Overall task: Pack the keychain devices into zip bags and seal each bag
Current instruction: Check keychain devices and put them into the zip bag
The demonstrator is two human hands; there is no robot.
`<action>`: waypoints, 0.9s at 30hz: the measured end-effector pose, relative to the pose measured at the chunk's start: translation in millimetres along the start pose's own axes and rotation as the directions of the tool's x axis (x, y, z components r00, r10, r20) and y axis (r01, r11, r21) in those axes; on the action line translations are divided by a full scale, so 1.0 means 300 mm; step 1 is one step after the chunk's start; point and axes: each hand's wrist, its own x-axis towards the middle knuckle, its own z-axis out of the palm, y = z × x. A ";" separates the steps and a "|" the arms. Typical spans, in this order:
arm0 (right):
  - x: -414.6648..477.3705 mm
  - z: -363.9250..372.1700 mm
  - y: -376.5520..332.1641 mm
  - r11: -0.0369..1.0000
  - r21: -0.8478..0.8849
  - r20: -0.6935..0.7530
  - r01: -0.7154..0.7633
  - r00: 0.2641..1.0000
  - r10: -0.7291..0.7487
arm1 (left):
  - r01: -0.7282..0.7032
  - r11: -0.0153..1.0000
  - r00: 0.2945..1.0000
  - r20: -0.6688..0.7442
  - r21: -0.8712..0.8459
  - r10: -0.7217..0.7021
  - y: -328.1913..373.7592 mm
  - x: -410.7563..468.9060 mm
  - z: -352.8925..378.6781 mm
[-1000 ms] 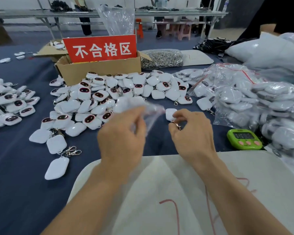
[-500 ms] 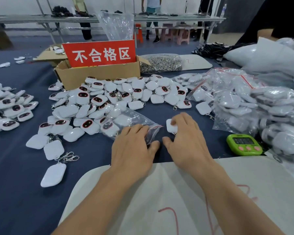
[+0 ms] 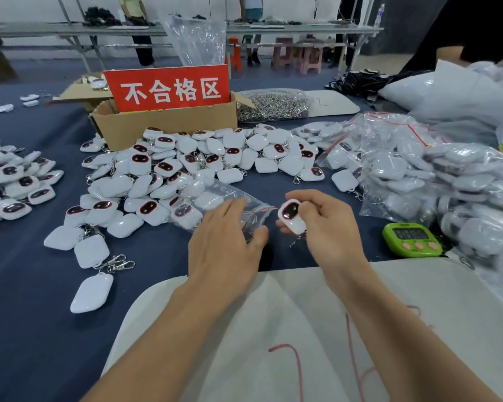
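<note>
- Blue-clothed bench (image 3: 26,300) carried a broad heap of loose keychain devices (image 3: 186,163) at left and centre; most of the packing judged outstanding.
- Left hand (image 3: 224,245) pinched a clear zip bag (image 3: 238,201) near its mouth, thumb under, fingers over.
- Right hand (image 3: 328,224) curled round one keychain device (image 3: 291,214), just beside the bag mouth, not yet inserted.
- Filled bags (image 3: 418,181) lay heaped at right; many judged done.

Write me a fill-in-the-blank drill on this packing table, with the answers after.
The right hand holds exactly ____ white dark-faced keychain device.
The left hand holds a clear plastic zip bag with a ____ seal strip.
The small digital timer is ____.
The red sign stands in a ____ box.
Missing: one; red; green; cardboard.
</note>
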 end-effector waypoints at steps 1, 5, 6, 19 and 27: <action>-0.004 0.001 -0.006 0.994 0.105 0.006 -0.037 0.999 0.036 | -0.020 0.993 0.997 -0.073 -0.115 0.011 0.007 -0.002 -0.009; -0.016 0.007 -0.005 0.961 0.252 0.036 -0.110 0.994 0.104 | -0.195 0.907 0.956 -0.281 -0.375 0.089 0.036 -0.022 -0.041; -0.021 0.011 -0.004 0.948 0.294 0.053 -0.118 0.993 0.107 | -0.171 0.890 0.972 -0.222 -0.422 0.081 0.044 -0.026 -0.040; -0.058 0.031 -0.031 0.967 0.247 0.196 -0.057 0.981 0.008 | 0.041 0.645 0.999 0.037 -0.763 -0.021 0.037 0.010 -0.034; -0.061 0.019 -0.032 0.984 0.174 0.170 -0.049 0.985 0.019 | 0.017 0.678 0.999 0.046 -0.735 0.025 0.033 0.005 -0.040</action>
